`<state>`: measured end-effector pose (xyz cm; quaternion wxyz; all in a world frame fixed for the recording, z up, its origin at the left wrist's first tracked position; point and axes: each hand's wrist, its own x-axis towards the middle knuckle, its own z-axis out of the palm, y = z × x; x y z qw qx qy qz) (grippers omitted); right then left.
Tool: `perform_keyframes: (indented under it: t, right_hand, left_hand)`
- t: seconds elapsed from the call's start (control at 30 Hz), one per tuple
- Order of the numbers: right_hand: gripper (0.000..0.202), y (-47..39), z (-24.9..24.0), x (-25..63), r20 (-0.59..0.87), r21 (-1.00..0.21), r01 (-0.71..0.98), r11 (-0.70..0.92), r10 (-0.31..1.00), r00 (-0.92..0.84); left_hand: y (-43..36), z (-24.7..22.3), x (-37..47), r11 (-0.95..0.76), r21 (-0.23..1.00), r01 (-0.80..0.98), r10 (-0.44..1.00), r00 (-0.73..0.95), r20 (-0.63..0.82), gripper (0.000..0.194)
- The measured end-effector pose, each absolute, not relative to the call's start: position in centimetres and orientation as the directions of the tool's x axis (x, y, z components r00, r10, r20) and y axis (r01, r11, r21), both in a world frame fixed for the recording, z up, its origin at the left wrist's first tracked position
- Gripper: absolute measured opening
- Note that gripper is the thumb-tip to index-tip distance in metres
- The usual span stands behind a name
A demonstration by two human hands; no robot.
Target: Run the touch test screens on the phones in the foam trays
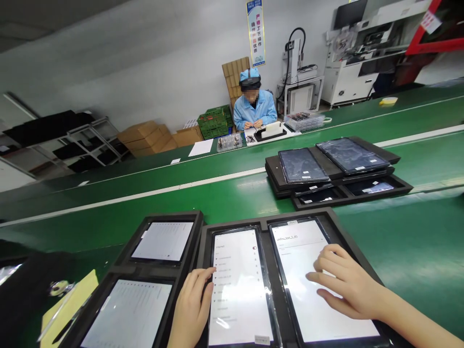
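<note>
Two lit tablets lie side by side in a black foam tray (274, 270) before me. On the left edge of the middle tablet (239, 290), which displays an internet list with a toggle, rests my left hand (193, 302), fingers loosely bent and apart, holding nothing. Over the right tablet (300, 309), showing a page headed with a network name, hovers my right hand (342, 282). Its fingers are spread, with the index stretched toward the screen; whether it touches the glass I cannot tell. A second foam tray (118, 270) at left holds two more lit tablets (163, 240).
Stacked foam trays with dark tablets (304, 166) stand beyond, at right, on the green belt (224, 195). Yellow paper (68, 309) with a pen lies at lower left. Across the line sits a co-worker in blue (255, 106) near a clear parts tray (229, 142) and green crates (213, 123).
</note>
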<state>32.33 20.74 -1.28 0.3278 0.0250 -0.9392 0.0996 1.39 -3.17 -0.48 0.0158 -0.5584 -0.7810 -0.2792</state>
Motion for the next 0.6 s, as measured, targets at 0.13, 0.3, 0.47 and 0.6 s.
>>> perform_keyframes:
  t: [0.13, 0.3, 0.47, 0.6]
  right_hand:
    - [0.025, 20.41, -1.28, 31.72, 0.539, -0.097, -0.109, 0.989, -0.040, -0.841]
    - [0.027, 20.01, -1.53, 31.70, 0.565, -0.127, -0.088, 0.988, -0.001, -0.825]
    - [0.030, 20.40, -1.81, 32.06, 0.491, -0.088, -0.094, 0.992, -0.039, -0.870]
    - [0.053, 20.84, -1.91, 31.98, 0.366, -0.039, -0.128, 0.991, -0.106, -0.924]
  left_hand:
    - [-3.25, -0.89, 1.02, 0.211, 0.387, 0.898, 0.870, -0.353, 0.345, 0.031]
    - [-3.50, -0.83, 1.16, 0.222, 0.347, 0.911, 0.898, -0.330, 0.291, 0.036]
    - [-3.86, -0.53, 1.50, 0.075, 0.324, 0.943, 0.974, -0.138, 0.178, 0.050]
    - [-3.87, -0.85, 1.40, 0.069, 0.327, 0.943, 0.960, -0.152, 0.234, 0.066]
